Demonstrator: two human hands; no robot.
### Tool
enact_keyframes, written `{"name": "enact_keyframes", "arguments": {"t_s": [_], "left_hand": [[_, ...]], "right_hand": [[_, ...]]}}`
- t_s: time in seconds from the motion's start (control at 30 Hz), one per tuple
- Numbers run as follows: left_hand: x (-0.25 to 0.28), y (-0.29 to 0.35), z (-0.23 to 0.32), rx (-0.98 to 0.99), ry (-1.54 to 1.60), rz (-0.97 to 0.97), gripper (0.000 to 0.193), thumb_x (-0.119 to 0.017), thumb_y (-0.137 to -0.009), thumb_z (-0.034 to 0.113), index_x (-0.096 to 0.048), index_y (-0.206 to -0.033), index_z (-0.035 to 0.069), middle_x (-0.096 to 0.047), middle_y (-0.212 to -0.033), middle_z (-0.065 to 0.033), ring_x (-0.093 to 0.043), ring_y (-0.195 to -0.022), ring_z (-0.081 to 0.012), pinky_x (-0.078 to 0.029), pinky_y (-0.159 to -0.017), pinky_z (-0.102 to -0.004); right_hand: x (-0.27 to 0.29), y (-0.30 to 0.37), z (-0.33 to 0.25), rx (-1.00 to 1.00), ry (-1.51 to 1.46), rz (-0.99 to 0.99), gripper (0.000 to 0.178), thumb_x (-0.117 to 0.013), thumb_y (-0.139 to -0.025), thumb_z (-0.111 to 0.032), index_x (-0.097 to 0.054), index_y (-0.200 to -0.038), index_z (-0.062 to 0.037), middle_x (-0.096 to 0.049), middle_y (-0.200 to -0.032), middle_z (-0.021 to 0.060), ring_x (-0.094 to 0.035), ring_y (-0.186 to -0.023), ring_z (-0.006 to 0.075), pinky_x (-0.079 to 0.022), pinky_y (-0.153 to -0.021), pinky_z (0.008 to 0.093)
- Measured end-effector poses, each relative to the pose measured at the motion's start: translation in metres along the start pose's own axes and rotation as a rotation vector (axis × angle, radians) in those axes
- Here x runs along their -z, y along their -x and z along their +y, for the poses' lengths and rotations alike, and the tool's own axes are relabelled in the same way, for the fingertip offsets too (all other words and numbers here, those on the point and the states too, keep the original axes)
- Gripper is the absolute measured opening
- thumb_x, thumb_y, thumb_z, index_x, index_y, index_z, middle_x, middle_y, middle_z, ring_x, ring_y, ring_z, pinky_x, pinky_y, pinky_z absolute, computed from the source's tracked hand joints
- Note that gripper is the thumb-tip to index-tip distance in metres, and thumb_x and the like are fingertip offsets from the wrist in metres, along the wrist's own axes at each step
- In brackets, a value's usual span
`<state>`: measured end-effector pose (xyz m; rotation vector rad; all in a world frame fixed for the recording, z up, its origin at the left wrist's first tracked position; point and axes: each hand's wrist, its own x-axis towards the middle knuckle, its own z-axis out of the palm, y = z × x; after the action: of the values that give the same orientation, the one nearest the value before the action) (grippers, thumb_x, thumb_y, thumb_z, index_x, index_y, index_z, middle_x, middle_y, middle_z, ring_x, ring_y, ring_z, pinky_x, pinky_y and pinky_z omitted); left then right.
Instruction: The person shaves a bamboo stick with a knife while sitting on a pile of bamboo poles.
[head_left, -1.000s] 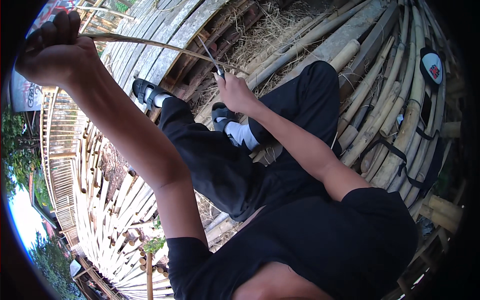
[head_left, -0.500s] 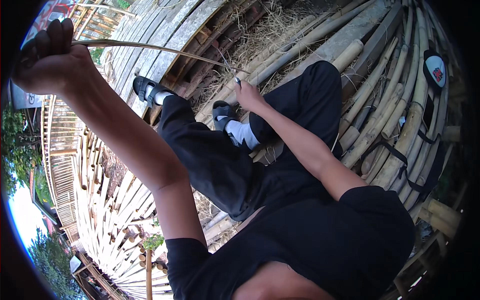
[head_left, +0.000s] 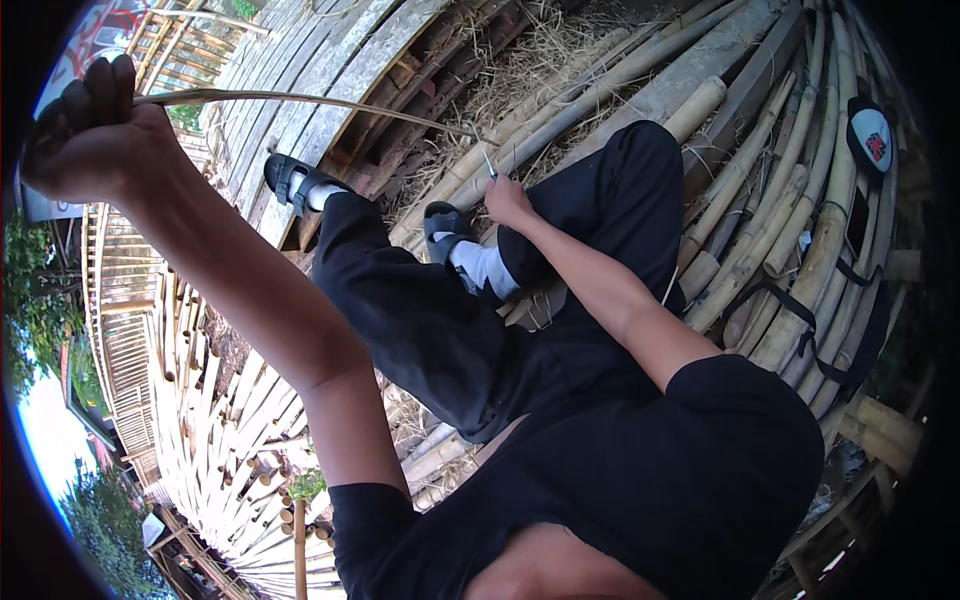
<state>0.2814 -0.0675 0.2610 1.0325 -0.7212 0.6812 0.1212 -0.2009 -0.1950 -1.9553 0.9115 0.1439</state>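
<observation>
My left hand (head_left: 92, 145) is raised at the upper left, its fingers closed round one end of a long, thin bamboo strip (head_left: 300, 99). The strip bows across to the right, and its far end comes close to the knife blade. In my right hand (head_left: 508, 203), beside my bent knee, is a small knife (head_left: 488, 163) with a thin, bright blade pointing up and away. The fingers wrap the handle and hide most of it. Whether blade and strip touch I cannot tell.
Bamboo poles (head_left: 790, 220) lie under and around my legs, with a larger pile (head_left: 250, 430) at the left. Grey wooden planks (head_left: 330, 60) and dry shavings (head_left: 545, 60) are ahead. A cap (head_left: 872, 138) and a black strap (head_left: 790, 300) rest on the poles at right.
My right hand and the knife have shifted a little to the right and down. My left hand has dropped slightly, still holding the strip, whose line has lowered with it.
</observation>
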Motion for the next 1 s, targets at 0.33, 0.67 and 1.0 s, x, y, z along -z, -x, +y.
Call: {"name": "enact_keyframes", "arguments": {"t_s": [0.33,0.67,1.0], "left_hand": [[0.021,-0.008,-0.001,-0.045,-0.018,0.067,0.025,-0.039,-0.07,0.025,-0.033,-0.051,0.01,-0.031,-0.044,-0.004,-0.042,-0.038,-0.0201,-0.054,-0.048,-0.041],[0.032,-0.004,0.009,0.074,0.06,-0.088,0.023,-0.039,-0.065,0.022,-0.024,-0.049,0.017,-0.023,-0.042,-0.0014,-0.031,-0.036,-0.0155,-0.048,-0.043,-0.036],[-0.014,0.028,0.02,0.102,0.028,0.015,0.028,-0.04,-0.068,0.022,-0.018,-0.051,0.018,-0.013,-0.045,0.0022,-0.009,-0.041,-0.0117,-0.014,-0.041,-0.0259]], "right_hand": [[0.022,0.044,-0.094,0.555,-0.272,0.151,0.038,-0.041,-0.096,-0.033,-0.052,-0.091,0.003,-0.059,-0.07,0.0289,-0.058,-0.076,0.0487,-0.044,-0.064,0.0546],[0.008,0.011,-0.057,0.331,-0.11,0.087,0.041,-0.041,-0.095,-0.034,-0.056,-0.092,0.0036,-0.062,-0.082,0.0293,-0.058,-0.085,0.0469,-0.046,-0.075,0.0539],[-0.02,-0.05,0.005,-0.168,-0.221,-0.103,0.046,-0.041,-0.094,-0.035,-0.061,-0.098,0.0057,-0.063,-0.097,0.0282,-0.063,-0.092,0.0371,-0.05,-0.081,0.0463]]}}
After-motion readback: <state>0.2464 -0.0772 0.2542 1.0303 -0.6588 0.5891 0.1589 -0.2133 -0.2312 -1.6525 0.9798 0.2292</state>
